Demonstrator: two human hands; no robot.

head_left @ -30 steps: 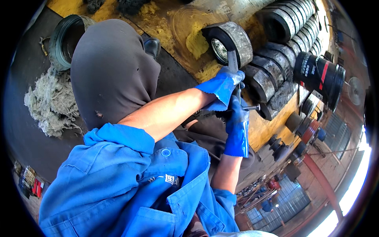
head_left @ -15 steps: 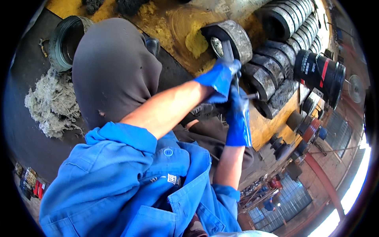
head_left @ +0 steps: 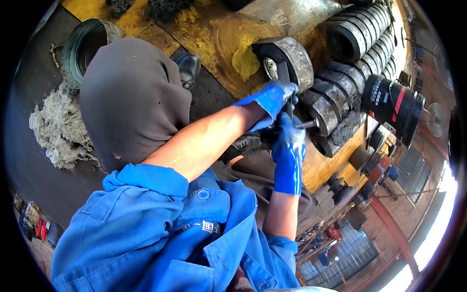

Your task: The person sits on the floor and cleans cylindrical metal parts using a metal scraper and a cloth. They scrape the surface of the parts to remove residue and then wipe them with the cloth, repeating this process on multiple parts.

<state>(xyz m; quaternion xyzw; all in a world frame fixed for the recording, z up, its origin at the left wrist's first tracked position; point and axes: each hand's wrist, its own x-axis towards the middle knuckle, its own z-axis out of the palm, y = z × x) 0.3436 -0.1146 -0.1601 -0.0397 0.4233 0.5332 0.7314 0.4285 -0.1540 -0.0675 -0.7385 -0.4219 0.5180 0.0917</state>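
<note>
My left hand (head_left: 278, 96), in a blue rubber glove, is closed around a flat grey metal bar (head_left: 283, 72). The bar's upper end is at the bright bore of a thick, dark, angular-sided metal ring (head_left: 296, 61). Just below, my right hand (head_left: 290, 143), also blue-gloved, is closed. A short metal rod with a round end (head_left: 307, 125) sticks out beside its fingers. A thin metal piece runs between the two hands. I cannot tell whether these metal parts belong to one tool, as the gloves hide where they meet.
Rows of similar dark rings (head_left: 338, 87) lie to the right on a stained yellow surface (head_left: 221, 29). A black bucket with a red stripe (head_left: 391, 104) stands beyond them. On the left are a heap of whitish fibre waste (head_left: 61, 129) and an open green drum (head_left: 78, 58).
The ring and the rows appear slightly lower in the picture as the view shifts. Both hands stay closed beside the ring. More of a black shoe now shows.
</note>
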